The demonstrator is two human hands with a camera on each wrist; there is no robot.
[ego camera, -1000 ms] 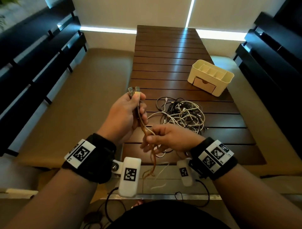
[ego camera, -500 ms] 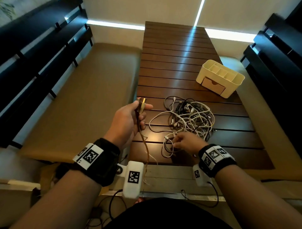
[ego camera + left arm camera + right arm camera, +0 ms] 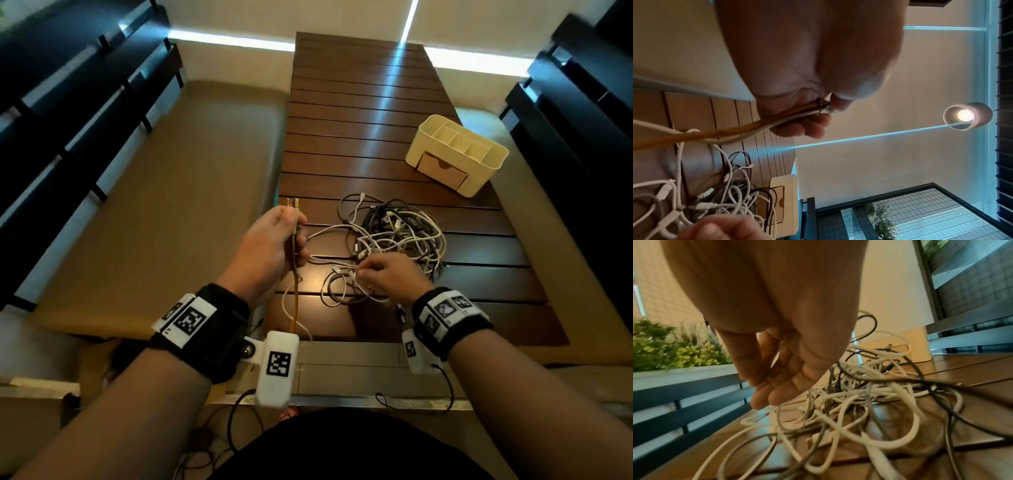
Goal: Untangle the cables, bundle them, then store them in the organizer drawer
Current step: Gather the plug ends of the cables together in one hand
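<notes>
Gripping an orange cable in the left hand, right hand pinching a white cable from the tangled pile

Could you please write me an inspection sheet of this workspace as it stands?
Surface: dark brown slatted wooden table.
Job's things: cream plastic organizer, its drawer closed.
Clutter: nothing seen.
Grippers: left hand grips orange cable and a white one by their plugs; right hand pinches a white cable at the pile's near edge.
Cables: tangled pile of white and dark cables, unbundled.
Surroundings: tan benches, dark slatted railings.
</notes>
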